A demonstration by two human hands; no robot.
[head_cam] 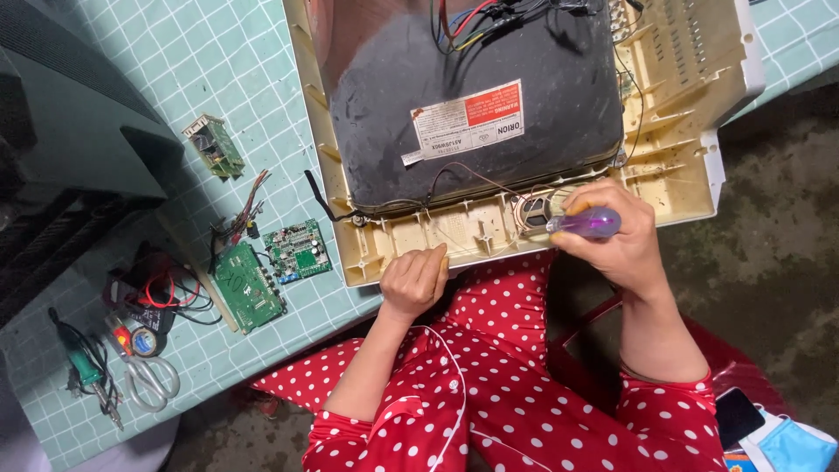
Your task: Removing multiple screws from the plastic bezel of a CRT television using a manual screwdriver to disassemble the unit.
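Right hand (pixel 612 232) grasps a purple-handled screwdriver (pixel 584 223) at the near right edge of the cream television casing (pixel 682 166); left hand (pixel 413 281), fingers clenched, rests against the casing's near edge.

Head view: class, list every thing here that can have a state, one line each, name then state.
Television: face down, back cover off, tube bare.
Screwdriver: gripped, tip toward the small speaker.
Right hand: closed round the screwdriver.
Left hand: fisted, resting against the casing edge.
Circuit boards: out, flat on the table.
Scissors: shut.
Soldering iron: lying on the table.
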